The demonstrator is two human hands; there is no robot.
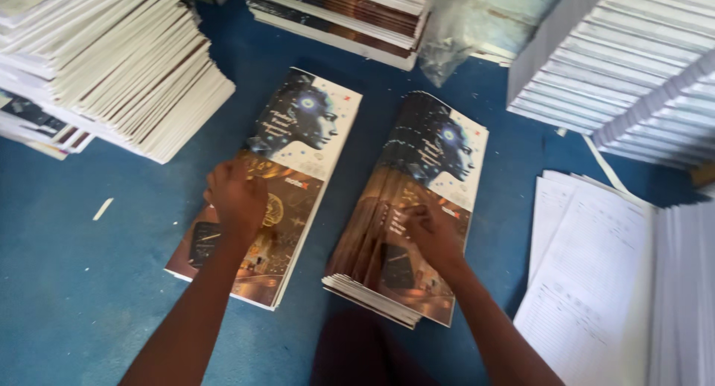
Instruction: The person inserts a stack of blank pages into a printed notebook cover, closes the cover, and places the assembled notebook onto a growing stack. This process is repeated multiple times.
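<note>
Surface: blue floor covering (67, 282) carries all items.
Left hand (237, 196): knuckles curled, pressing flat on the single glossy printed cover sheet, dark with a profile head design (298, 144), near the middle of the covering; it grips nothing, apparently steadying the sheet.
Right hand (432, 233): fingers narrowly bent, fingertips on the top of the fanned stack of matching printed covers (436, 151), just beside the single sheet; pinch not confirmed. The fan probably eases separating sheets.
Surroundings: white book-block stacks (126, 65) at the far-left corner; ruled white pages (588, 282) at the right edge.
</note>
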